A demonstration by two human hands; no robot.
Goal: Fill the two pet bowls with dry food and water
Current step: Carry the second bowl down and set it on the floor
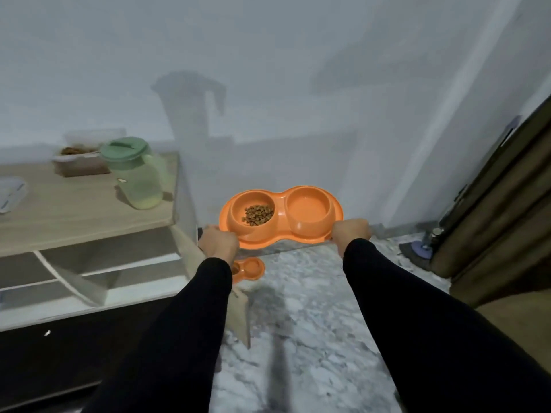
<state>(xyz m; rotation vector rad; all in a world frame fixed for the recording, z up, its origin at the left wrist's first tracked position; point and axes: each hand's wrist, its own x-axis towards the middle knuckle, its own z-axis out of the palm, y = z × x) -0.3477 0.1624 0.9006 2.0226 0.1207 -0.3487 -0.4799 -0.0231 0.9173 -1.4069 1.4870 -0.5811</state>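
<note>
An orange double pet bowl (280, 234) is held above the marble floor near the wall. Its left bowl holds brown dry food (258, 215); its right bowl (308, 205) holds clear water. My left hand (219, 242) grips the left end of the double bowl and my right hand (351, 232) grips the right end. Its orange reflection (250, 268) shows on the glossy floor below. A green-lidded translucent water jug (137, 174) stands on the wooden table at the left. Behind it sits a clear container of dry food (80, 159).
The low wooden table (83, 213) with white shelves under it stands at the left, its corner close to my left hand. A brown curtain (495, 210) hangs at the right, with a dark stand base (423, 248) by it. A clear lid (9, 195) lies at the table's left edge.
</note>
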